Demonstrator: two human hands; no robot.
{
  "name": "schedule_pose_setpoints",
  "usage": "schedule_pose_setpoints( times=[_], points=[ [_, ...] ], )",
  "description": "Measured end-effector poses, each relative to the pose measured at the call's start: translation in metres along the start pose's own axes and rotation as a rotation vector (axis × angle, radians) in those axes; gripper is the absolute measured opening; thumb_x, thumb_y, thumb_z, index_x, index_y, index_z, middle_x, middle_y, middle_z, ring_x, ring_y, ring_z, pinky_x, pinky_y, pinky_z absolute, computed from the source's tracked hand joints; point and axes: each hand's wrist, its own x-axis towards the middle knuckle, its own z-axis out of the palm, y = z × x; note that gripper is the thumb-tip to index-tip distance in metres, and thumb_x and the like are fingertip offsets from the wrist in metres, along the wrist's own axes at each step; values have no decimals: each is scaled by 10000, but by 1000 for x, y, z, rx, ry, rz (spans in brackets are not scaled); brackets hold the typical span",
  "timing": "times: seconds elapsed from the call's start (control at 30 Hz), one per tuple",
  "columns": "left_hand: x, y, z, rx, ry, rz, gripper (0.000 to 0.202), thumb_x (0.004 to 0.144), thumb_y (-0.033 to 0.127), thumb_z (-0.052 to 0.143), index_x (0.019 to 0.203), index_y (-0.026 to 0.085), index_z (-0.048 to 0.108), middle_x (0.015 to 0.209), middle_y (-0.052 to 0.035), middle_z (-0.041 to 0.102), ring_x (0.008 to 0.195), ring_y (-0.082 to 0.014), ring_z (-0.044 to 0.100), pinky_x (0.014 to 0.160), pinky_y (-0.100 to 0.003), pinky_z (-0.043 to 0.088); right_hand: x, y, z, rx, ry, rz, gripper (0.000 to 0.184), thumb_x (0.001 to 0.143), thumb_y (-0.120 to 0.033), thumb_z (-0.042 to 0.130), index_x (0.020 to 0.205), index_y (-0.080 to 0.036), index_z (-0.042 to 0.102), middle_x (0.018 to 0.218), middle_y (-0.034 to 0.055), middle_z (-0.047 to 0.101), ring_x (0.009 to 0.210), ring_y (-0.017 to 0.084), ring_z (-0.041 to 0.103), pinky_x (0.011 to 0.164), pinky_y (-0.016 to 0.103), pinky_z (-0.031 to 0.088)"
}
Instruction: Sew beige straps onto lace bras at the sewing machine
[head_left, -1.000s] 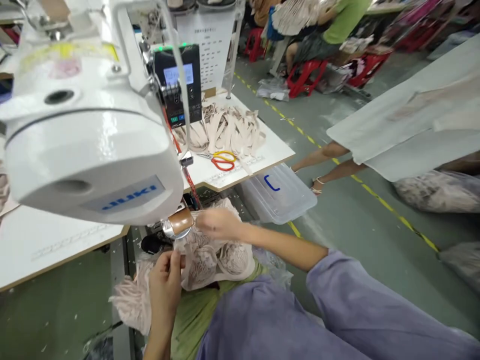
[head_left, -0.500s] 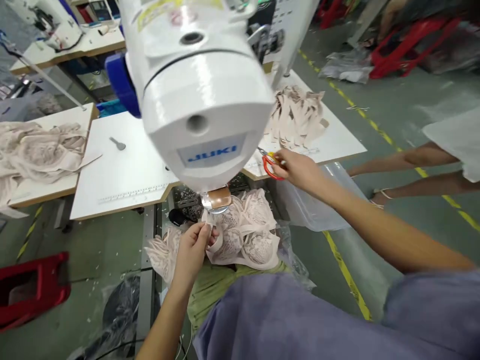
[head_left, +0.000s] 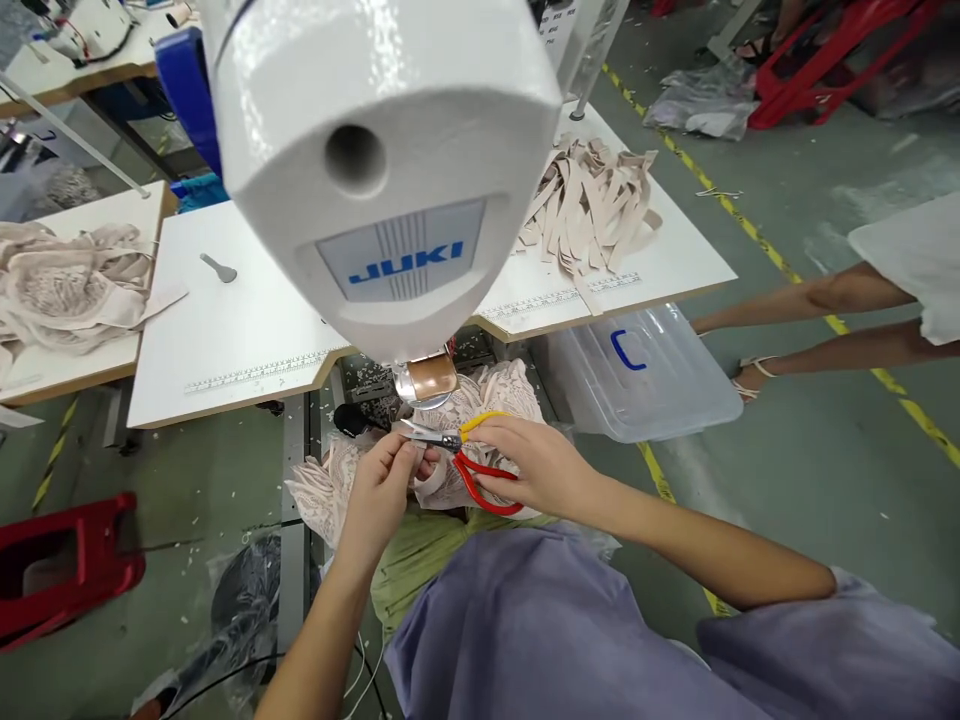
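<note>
My left hand (head_left: 386,482) pinches the edge of a beige lace bra (head_left: 504,392) just below the sewing machine's needle area. In my right hand (head_left: 536,462) is a pair of scissors (head_left: 486,468) with one red and one yellow handle. Their blades point left and reach the fabric at my left fingertips; whether the tips are apart is too small to tell. The bra and more lace pieces (head_left: 330,488) rest over my lap, partly hidden by both hands. Above them hangs the white sewing machine head (head_left: 397,190).
Beige fabric strips (head_left: 592,205) are heaped on the right tabletop. A clear plastic bin (head_left: 660,375) with a blue handle stands below it. More bras (head_left: 67,285) lie on the left table. A red stool (head_left: 67,565) is at lower left; a person's legs (head_left: 825,330) are at right.
My right hand has brought the scissors from the right table's edge down and left to the fabric at my left hand. The left hand keeps its pinch. The view has shifted slightly.
</note>
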Motion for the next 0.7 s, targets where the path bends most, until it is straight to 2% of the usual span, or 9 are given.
schedule_pose_setpoints(
  times=[0.13, 0.2, 0.27, 0.33, 0.4, 0.57, 0.7],
  points=[
    [1, -1, -2, 10, 27, 14, 189, 913, 277, 479, 827, 184, 620, 729, 8, 569, 660, -121, 477, 633, -230, 393, -7, 6, -2, 76, -65, 71, 302, 908, -302, 621, 1204, -249, 589, 1127, 74, 708, 985, 226, 685, 804, 355, 551],
    [2, -1, -4, 19, 39, 40, 226, 946, 343, 485, 812, 191, 584, 688, 32, 491, 618, -107, 416, 595, -217, 355, -15, 9, -1, 129, -36, 127, 272, 895, -271, 617, 1165, -256, 592, 1045, 57, 714, 858, 197, 690, 730, 326, 541],
    [3, -1, -7, 25, 41, 54, 295, 957, 426, 501, 785, 192, 548, 677, 40, 454, 597, -98, 381, 570, -210, 331, -23, 10, 1, 176, 27, 140, 303, 842, -258, 649, 1136, -246, 577, 1049, 67, 701, 844, 199, 682, 725, 328, 536],
    [4, -1, -10, 30, 38, 42, 336, 954, 468, 514, 764, 190, 531, 684, 35, 468, 587, -94, 380, 553, -209, 321, -26, 10, 6, 211, 68, 119, 381, 781, -253, 681, 1140, -239, 552, 1098, 85, 681, 910, 220, 674, 767, 348, 536],
    [4, 1, -12, 63, 18, 17, 350, 953, 482, 516, 767, 187, 548, 695, 24, 505, 583, -93, 397, 541, -209, 320, -24, 7, 11, 230, 57, 112, 436, 753, -257, 693, 1160, -240, 537, 1126, 92, 664, 934, 227, 661, 781, 356, 531],
    [6, 5, -15, 159, -8, 17, 296, 956, 455, 523, 884, 189, 631, 732, 12, 588, 586, -91, 420, 531, -203, 321, -6, -1, 16, 258, 11, 154, 405, 773, -286, 695, 1149, -240, 552, 1120, 79, 658, 758, 167, 613, 677, 314, 500],
    [8, 5, -17, 187, -4, 23, 279, 958, 427, 526, 875, 187, 642, 737, 10, 607, 584, -90, 426, 526, -205, 321, 4, -2, 16, 305, -18, 198, 339, 813, -290, 681, 1141, -254, 600, 1150, 67, 677, 878, 189, 654, 733, 311, 509]
  ],
)
